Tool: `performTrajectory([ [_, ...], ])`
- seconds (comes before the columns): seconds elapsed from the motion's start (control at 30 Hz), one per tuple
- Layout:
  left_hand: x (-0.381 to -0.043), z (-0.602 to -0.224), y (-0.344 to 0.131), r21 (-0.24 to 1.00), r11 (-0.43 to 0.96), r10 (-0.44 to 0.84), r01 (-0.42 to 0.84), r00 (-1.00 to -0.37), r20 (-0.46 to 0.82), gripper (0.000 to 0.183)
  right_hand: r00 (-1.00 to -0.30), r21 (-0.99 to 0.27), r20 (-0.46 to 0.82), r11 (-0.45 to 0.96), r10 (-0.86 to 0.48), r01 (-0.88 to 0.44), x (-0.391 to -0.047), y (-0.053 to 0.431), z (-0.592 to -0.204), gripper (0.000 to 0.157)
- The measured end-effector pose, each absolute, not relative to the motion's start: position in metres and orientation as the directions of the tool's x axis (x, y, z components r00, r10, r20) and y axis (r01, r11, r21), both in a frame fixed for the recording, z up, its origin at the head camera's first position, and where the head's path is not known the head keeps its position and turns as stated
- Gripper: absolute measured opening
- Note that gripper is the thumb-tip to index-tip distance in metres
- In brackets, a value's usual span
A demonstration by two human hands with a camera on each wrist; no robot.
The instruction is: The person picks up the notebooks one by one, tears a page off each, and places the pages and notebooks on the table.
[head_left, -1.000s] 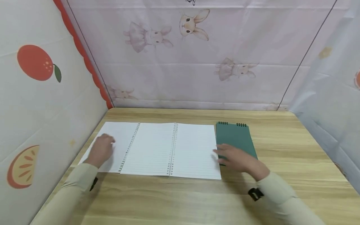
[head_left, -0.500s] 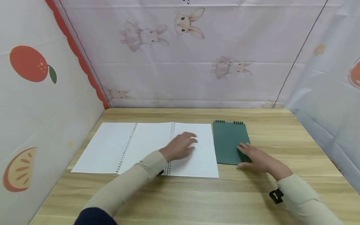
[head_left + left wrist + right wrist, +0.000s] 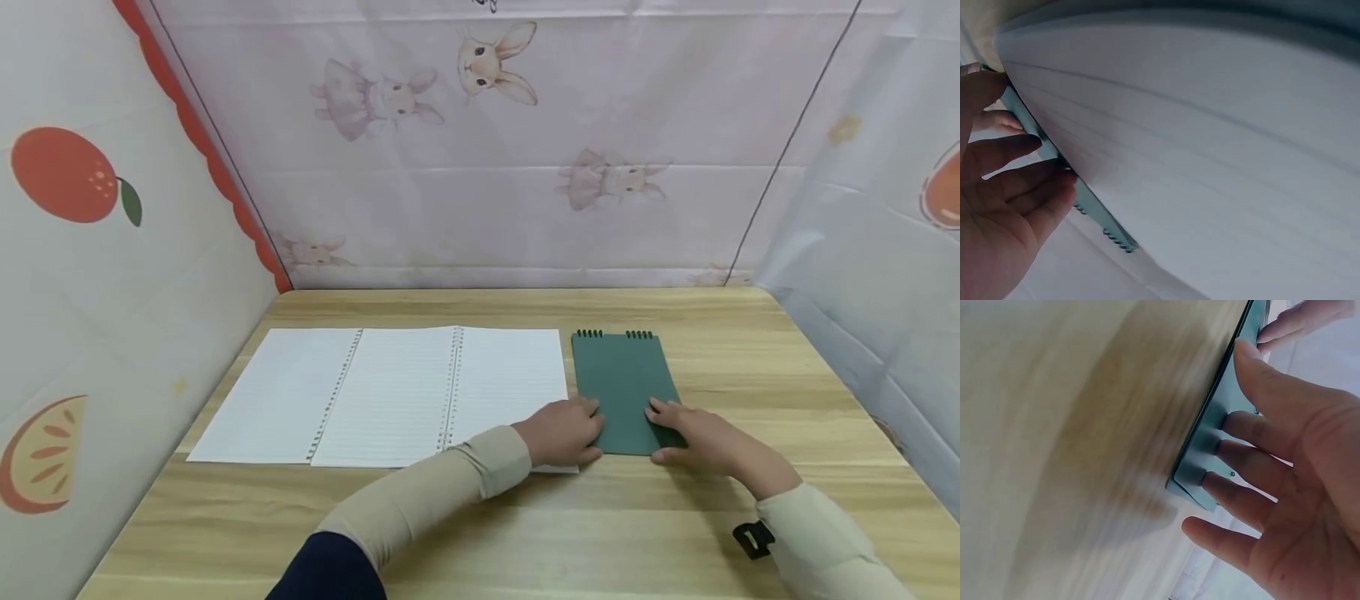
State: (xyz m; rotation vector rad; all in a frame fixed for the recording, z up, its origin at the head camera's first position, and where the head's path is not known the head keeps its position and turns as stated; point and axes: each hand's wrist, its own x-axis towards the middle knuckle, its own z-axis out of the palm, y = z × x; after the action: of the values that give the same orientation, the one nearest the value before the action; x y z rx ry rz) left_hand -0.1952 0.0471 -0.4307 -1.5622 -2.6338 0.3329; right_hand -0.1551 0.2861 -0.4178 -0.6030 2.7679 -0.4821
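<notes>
A green top-bound spiral notepad (image 3: 618,375) lies closed on the table, its coils at the far edge. My left hand (image 3: 561,432) reaches over the lined white page (image 3: 512,367) and touches the notepad's left side near its front corner. From the other side my right hand (image 3: 708,442) rests its fingertips on the right part of the cover, with the thumb at the front edge. In the right wrist view, the extended fingers (image 3: 1254,469) touch the green cover (image 3: 1200,450). In the left wrist view, the fingers (image 3: 1019,184) meet the notepad's edge (image 3: 1100,215).
Left of the notepad, white spiral-bound pages lie open side by side, with a middle page (image 3: 397,392) and a left page (image 3: 281,392). The wooden table (image 3: 570,533) is bordered by printed cloth at the back (image 3: 675,83) and both sides.
My left hand has crossed from the left page to the notepad's left edge. My right hand has moved right onto its cover. The notepad has just shifted slightly toward me; the white pages stay put.
</notes>
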Motion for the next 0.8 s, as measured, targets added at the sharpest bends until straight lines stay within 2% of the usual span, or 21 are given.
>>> performTrajectory([
  [0.2,-0.183,-0.426,0.049,-0.364,0.364,0.900,0.858,-0.424,-0.098,0.039,-0.869,-0.365,-0.184,0.853,-0.460,-0.374,-0.145,0.287,-0.419,0.076],
  [0.37,-0.181,-0.426,0.046,-0.391,0.291,0.928,0.873,-0.357,-0.108,0.027,-0.862,-0.362,-0.160,0.841,-0.482,-0.403,-0.136,0.286,-0.418,0.073],
  [0.5,-0.180,-0.422,0.040,-0.296,0.277,0.947,0.914,-0.311,-0.074,0.013,-0.846,-0.347,-0.140,0.826,-0.515,-0.445,-0.127,0.289,-0.416,0.060],
  [0.67,-0.180,-0.422,0.031,-0.135,0.265,0.964,0.955,-0.265,0.019,0.016,-0.837,-0.387,-0.129,0.804,-0.531,-0.451,-0.112,0.291,-0.412,0.039],
  [0.8,-0.184,-0.421,0.025,-0.061,0.272,0.961,0.960,-0.268,0.067,0.026,-0.838,-0.388,0.006,0.771,-0.546,-0.505,-0.100,0.294,-0.413,0.033],
])
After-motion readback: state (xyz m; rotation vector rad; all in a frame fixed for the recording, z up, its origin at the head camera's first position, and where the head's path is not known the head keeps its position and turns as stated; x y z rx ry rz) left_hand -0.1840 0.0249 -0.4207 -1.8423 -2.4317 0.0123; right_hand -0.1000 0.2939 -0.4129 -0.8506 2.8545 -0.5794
